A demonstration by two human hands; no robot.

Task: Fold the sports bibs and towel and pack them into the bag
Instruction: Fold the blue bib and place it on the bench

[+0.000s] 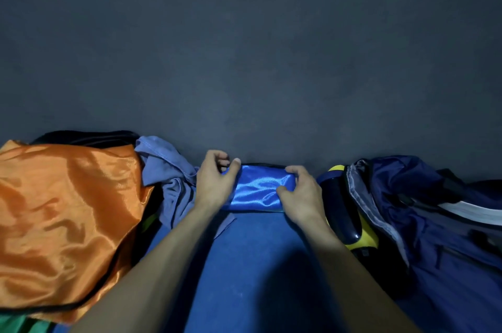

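A shiny blue bib [258,188], folded into a narrow band, lies on the blue surface [258,264] at the far edge. My left hand [214,183] pinches its left end between thumb and fingers. My right hand [298,194] grips its right end with curled fingers. An orange satin bib [68,210] lies spread at the left. A crumpled grey-blue towel [168,177] sits between the orange bib and my left hand. The navy bag [423,213] lies open at the right.
A yellow and dark object [350,226] sits at the bag's mouth beside my right wrist. A green cloth [21,324] peeks out under the orange bib at the bottom left. Dark fabric [87,137] lies behind the orange bib. A dark grey wall [244,47] rises beyond.
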